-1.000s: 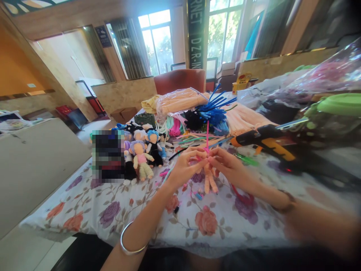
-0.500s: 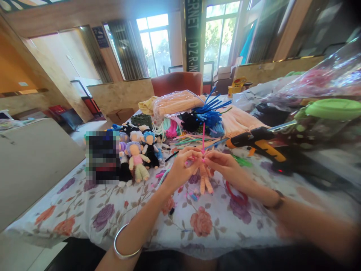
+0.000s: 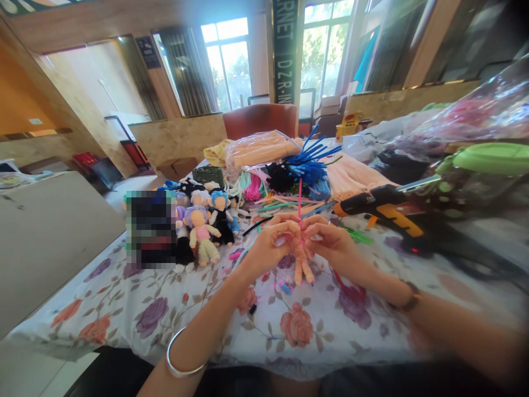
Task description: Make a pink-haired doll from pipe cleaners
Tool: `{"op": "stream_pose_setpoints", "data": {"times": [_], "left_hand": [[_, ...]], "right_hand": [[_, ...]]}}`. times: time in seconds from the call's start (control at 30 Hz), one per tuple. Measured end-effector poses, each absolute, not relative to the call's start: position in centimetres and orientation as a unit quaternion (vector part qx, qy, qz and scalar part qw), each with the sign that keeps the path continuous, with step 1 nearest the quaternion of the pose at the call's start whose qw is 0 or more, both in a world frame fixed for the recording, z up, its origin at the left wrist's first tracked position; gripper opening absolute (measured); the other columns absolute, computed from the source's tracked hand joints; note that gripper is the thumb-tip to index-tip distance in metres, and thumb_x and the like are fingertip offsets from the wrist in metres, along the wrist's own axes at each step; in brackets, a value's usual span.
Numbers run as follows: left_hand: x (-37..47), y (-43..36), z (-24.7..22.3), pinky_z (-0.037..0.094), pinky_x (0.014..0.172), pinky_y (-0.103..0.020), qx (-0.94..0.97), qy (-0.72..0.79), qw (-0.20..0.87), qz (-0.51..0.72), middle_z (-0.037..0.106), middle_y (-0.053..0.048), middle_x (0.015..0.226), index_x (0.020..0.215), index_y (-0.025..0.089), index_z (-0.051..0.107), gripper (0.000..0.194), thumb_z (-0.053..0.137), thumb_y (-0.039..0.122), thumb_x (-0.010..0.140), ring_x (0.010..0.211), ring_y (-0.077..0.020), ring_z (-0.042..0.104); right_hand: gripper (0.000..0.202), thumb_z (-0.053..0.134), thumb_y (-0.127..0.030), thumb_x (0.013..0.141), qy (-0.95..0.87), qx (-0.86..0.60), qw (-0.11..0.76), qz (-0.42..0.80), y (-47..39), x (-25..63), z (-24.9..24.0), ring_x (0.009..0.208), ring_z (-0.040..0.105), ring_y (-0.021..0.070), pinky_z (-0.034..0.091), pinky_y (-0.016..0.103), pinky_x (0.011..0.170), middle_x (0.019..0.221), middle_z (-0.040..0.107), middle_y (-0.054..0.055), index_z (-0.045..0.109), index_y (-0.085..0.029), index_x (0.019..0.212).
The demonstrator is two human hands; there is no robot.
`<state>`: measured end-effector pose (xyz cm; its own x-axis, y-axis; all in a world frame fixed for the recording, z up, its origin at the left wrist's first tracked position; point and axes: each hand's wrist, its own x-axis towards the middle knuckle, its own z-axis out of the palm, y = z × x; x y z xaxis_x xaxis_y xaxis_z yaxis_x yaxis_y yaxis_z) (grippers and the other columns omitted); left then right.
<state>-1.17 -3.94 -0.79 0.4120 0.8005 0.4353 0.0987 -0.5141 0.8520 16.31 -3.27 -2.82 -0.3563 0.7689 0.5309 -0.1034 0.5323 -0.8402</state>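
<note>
Both hands meet over the flowered tablecloth around a small pipe-cleaner doll [image 3: 303,266], whose peach legs hang down below my fingers. A pink pipe cleaner [image 3: 300,197] sticks straight up from between the fingertips. My left hand [image 3: 276,241] is closed, its thumb and fingers pinching the doll's upper part from the left. From the right, my right hand [image 3: 330,241] is pinched on the pink strand at the doll's body. The fingers hide most of the doll's top. Finished dolls [image 3: 202,237] stand in a group to the left of my hands.
A black and orange glue gun [image 3: 390,212] lies at the right, near a green-lidded jar [image 3: 491,157]. Behind my hands are blue pipe cleaners [image 3: 308,165], a wrapped peach bundle [image 3: 260,150] and loose strands. Small scraps [image 3: 286,288] lie on the tablecloth [image 3: 198,331].
My fingers have shifted slightly at the doll's upper part, and the right fingers have curled more. The doll stays in nearly the same place. The view has moved a little.
</note>
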Motion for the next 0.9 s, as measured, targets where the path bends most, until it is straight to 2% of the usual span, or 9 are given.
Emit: {"op": "stream_pose_setpoints", "data": {"times": [0.1,0.33,0.53,0.67,0.8,0.9], "left_hand": [[-1.20,-3.87,-0.83,0.046,0.092,-0.032,0.735,0.302,0.403,0.454,0.051,-0.008,0.110,0.077,0.017,0.063,0.004,0.060,0.019,0.081,0.112,-0.0185,0.051],[-1.02,-3.94,-0.74,0.046,0.088,-0.030,0.717,0.338,0.397,0.462,0.053,-0.007,0.107,0.079,0.017,0.064,0.009,0.058,0.023,0.083,0.103,-0.0165,0.053],[-0.99,-4.10,-0.56,0.047,0.089,-0.030,0.715,0.366,0.379,0.460,0.054,-0.007,0.109,0.082,0.017,0.064,0.012,0.058,0.028,0.084,0.105,-0.0175,0.054],[-0.93,-4.12,-0.57,0.047,0.090,-0.033,0.728,0.372,0.355,0.453,0.056,-0.008,0.111,0.084,0.018,0.064,0.014,0.057,0.030,0.085,0.105,-0.0189,0.055],[-0.79,-4.13,-0.46,0.039,0.100,-0.038,0.760,0.374,0.284,0.450,0.060,-0.009,0.109,0.087,0.019,0.065,0.014,0.053,0.027,0.087,0.110,-0.0197,0.054],[-0.74,-4.12,-0.33,0.039,0.098,-0.038,0.775,0.366,0.257,0.448,0.062,-0.009,0.105,0.086,0.018,0.064,0.012,0.054,0.025,0.086,0.106,-0.0190,0.055]], "right_hand": [[0.009,0.066,-0.030,0.081,-0.712,-0.246,0.530,0.390,-3.22,16.33,-2.85,0.092,0.055,0.0160,0.049,0.028,0.074,0.092,0.056,0.002,0.066,-0.024,0.073],[0.013,0.060,-0.034,0.085,-0.714,-0.293,0.521,0.365,-3.27,16.45,-2.95,0.084,0.054,0.0143,0.048,0.022,0.056,0.097,0.053,0.003,0.064,-0.023,0.079],[0.015,0.051,-0.034,0.091,-0.732,-0.296,0.498,0.358,-3.68,16.26,-3.27,0.080,0.052,0.0125,0.048,0.021,0.054,0.098,0.052,0.004,0.062,-0.024,0.089],[0.015,0.054,-0.034,0.090,-0.731,-0.301,0.502,0.350,-3.64,16.19,-3.21,0.082,0.052,0.0136,0.048,0.021,0.054,0.095,0.051,0.004,0.060,-0.023,0.083],[0.016,0.054,-0.035,0.089,-0.734,-0.311,0.502,0.336,-3.68,16.21,-2.94,0.086,0.053,0.0156,0.050,0.024,0.060,0.095,0.051,0.005,0.060,-0.023,0.081],[0.018,0.052,-0.037,0.090,-0.741,-0.313,0.490,0.337,-3.81,16.21,-2.86,0.084,0.054,0.0162,0.050,0.025,0.059,0.095,0.053,0.006,0.061,-0.023,0.082]]}}
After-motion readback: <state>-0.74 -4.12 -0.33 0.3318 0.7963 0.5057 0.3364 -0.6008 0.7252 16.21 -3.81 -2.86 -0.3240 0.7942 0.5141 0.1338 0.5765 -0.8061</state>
